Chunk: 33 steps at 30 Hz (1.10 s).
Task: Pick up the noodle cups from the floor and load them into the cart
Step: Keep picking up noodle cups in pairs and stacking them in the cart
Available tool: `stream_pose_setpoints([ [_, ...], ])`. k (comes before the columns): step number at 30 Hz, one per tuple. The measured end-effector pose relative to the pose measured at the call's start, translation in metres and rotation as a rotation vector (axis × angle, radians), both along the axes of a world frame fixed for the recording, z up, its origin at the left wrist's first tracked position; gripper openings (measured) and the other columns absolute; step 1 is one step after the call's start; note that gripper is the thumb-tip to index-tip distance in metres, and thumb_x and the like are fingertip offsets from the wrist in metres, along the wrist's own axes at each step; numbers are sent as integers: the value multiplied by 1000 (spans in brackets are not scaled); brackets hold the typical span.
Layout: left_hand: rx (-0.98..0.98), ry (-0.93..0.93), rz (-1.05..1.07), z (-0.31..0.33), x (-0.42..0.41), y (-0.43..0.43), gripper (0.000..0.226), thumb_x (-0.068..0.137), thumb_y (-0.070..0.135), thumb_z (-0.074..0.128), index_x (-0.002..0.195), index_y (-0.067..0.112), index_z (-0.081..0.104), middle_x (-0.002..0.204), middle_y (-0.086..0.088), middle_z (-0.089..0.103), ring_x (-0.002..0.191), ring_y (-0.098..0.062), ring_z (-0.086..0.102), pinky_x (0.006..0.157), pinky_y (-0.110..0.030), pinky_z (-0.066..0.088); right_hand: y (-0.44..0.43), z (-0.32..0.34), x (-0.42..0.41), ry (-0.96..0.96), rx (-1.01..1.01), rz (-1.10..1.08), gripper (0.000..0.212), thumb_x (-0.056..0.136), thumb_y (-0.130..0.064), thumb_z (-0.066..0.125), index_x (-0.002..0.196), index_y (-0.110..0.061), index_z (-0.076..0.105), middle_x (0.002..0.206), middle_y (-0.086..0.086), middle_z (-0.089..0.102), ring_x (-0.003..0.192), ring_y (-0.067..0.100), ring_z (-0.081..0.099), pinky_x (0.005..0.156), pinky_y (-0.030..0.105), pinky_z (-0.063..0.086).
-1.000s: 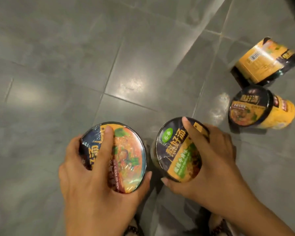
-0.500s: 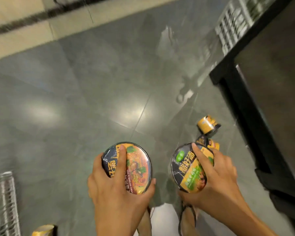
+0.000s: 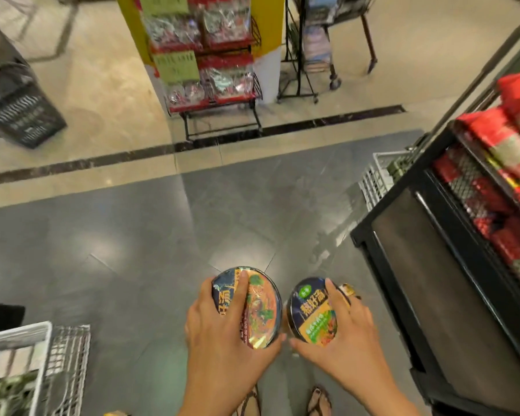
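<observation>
Risk: slick film lids | my left hand [image 3: 219, 331] grips orange-lid cup [image 3: 264, 307], right hand [image 3: 351, 334] grips dark-lid cup [image 3: 308, 310] | either may slip swinging to cart [image 3: 18, 331]

The orange-lidded round noodle cup [image 3: 261, 310] in the left hand [image 3: 219, 331] sits just left of the dark-lidded round noodle cup [image 3: 309, 313] in the right hand [image 3: 351, 334]. The white wire cart [image 3: 66, 355] stands at lower left, the black metal shelf unit [image 3: 418, 265] to the right, and the red wire snack rack [image 3: 222, 99] ahead.
</observation>
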State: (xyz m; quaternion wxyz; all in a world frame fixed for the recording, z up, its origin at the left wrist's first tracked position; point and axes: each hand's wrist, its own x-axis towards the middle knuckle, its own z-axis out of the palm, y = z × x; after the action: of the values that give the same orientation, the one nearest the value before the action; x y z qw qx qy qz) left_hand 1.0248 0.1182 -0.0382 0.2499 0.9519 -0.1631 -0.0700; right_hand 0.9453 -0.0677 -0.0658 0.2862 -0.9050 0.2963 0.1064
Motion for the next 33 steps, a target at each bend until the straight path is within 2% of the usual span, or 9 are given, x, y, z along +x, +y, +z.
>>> stream_pose_setpoints([
  [4,10,-10,0,15,-19,36,107,49,87,55,145,49,27,145,-3,27,118,-28,40,95,-47,43,18,14,-15,32,26,65,126,43,-93,52,148,-48,-2,146,-2,24,136,17,19,112,35,31],
  [9,39,-41,110,17,-15,62,103,50,90,55,141,47,35,143,-4,31,115,-30,41,96,-49,43,14,23,4,-39,-32,182,122,46,-93,47,148,-48,-1,141,-6,31,130,16,35,103,34,41],
  [15,66,-98,322,32,-22,63,102,52,90,50,142,44,34,142,-3,30,113,-27,39,98,-46,41,0,39,41,-152,15,398,119,48,-87,57,147,-50,2,140,-8,26,131,15,28,108,36,37],
  [19,96,-64,535,35,-45,49,103,50,90,47,141,44,36,143,-1,26,115,-28,37,100,-45,37,-9,53,66,-188,26,675,119,47,-82,61,148,-49,6,140,-11,21,129,11,23,106,28,32],
  [22,100,-14,694,37,-71,38,107,48,92,44,144,45,33,146,2,22,120,-27,33,102,-42,35,-9,55,80,-232,48,840,119,46,-78,66,148,-47,14,137,-12,25,128,11,27,104,25,34],
  [27,97,5,1057,30,-143,27,106,49,92,49,144,45,33,150,-5,24,128,-35,33,104,-49,37,15,48,86,-261,106,1133,117,46,-76,70,147,-44,20,133,-15,28,125,10,28,99,22,32],
  [29,102,9,1217,30,-180,25,106,48,91,50,142,42,39,150,-4,26,127,-34,36,104,-48,37,34,43,79,-292,129,1265,113,47,-76,71,144,-45,24,129,-14,34,120,12,34,98,24,36],
  [33,115,96,1512,41,-257,25,110,46,92,45,145,46,31,151,-4,21,130,-32,30,108,-44,31,84,40,47,-292,143,1532,110,46,-81,68,143,-43,31,122,-9,41,114,16,41,97,30,43],
])
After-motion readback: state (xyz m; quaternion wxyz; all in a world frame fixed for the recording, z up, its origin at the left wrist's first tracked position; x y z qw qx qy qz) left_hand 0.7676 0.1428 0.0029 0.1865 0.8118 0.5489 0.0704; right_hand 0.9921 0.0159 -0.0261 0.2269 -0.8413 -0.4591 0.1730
